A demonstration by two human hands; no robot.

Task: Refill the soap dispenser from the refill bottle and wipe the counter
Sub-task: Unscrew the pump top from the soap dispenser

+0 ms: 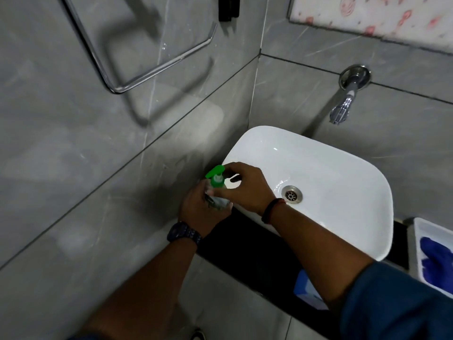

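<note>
Left grip [198, 211] holds dispenser [219, 201]; right grip [247, 190] pinches pump [214, 172]; basin [318, 149] beside.

Green-pumped soap dispenser [217, 190] upright beside basin.

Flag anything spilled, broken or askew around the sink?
Nothing stands out. The left hand holds the soap dispenser at the left rim of the sink, the right hand grips its green pump; no soap shows in the sink or on the dark counter.

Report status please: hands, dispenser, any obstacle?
Left hand grips soap dispenser body. Right hand fingers on green pump, pump still on. Nothing in the way.
</note>
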